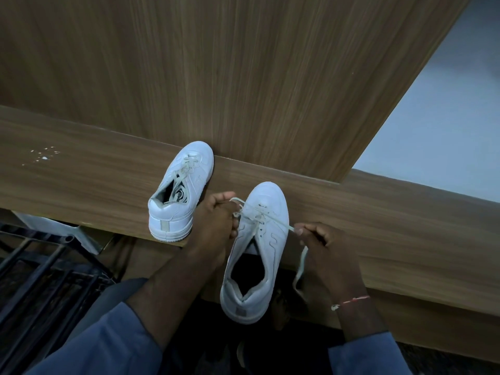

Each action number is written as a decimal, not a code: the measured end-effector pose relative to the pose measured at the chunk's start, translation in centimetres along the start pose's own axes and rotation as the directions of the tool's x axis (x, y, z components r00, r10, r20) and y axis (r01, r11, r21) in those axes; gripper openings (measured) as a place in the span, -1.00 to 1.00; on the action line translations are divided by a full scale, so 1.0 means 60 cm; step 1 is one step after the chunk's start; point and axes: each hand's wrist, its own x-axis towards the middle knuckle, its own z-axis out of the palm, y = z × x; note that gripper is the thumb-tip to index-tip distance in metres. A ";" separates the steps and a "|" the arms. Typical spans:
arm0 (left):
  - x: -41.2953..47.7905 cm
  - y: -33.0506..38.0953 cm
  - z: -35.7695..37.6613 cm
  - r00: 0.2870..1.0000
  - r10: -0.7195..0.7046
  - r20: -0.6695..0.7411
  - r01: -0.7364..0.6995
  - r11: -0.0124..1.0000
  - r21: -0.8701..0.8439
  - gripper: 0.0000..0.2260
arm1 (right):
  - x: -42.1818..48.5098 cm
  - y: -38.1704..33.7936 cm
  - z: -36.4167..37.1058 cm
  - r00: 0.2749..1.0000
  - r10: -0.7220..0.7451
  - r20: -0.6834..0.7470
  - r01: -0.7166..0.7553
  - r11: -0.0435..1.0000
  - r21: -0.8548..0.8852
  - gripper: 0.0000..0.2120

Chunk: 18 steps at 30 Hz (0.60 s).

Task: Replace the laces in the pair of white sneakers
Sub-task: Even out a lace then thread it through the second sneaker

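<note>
Wood-grain panelling [216, 63] fills the frame from nine o'clock round to one, rising behind a matching brown desk [392, 226] that runs across the middle. A pale surface [446, 104] shows at two o'clock, and a black metal frame [40, 280] sits below the desk edge at eight o'clock. A person in blue sleeves [102, 347] works at the desk's near edge.

Two white sneakers stand on the desk, toes away. The far sneaker [181, 190], at eleven o'clock from its partner, has its toe up by the foot of the panelling and a slack grey lace [186, 169] partly lying inside its opening. The near sneaker [257, 253] overhangs the desk edge, heel toward the person.

At its nine o'clock, the left hand [216, 223] curls its fingers round one run of the cream lace [300, 266] beside the eyelets. At three o'clock, the right hand [324, 247] pinches the other run between thumb and forefinger, drawn taut across the upper; the loose remainder hangs below that hand. A red thread bracelet [351, 300] circles the right wrist. White specks [43, 155] dot the desk at ten o'clock.
</note>
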 end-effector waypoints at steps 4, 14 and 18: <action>0.002 -0.008 -0.006 0.957 0.278 0.085 -0.286 0.850 0.443 -0.67 | -0.003 -0.015 0.004 0.999 0.015 -0.046 -0.010 0.994 0.110 -0.86; -0.009 -0.010 -0.005 0.689 0.441 0.575 -0.720 0.325 0.613 -0.86 | -0.016 -0.046 0.039 0.985 -0.138 0.104 0.107 0.960 0.260 -0.77; -0.006 0.009 -0.008 0.888 0.415 0.196 -0.458 0.774 0.436 -0.92 | -0.005 -0.026 0.033 0.996 -0.036 -0.079 0.044 0.994 0.098 -0.80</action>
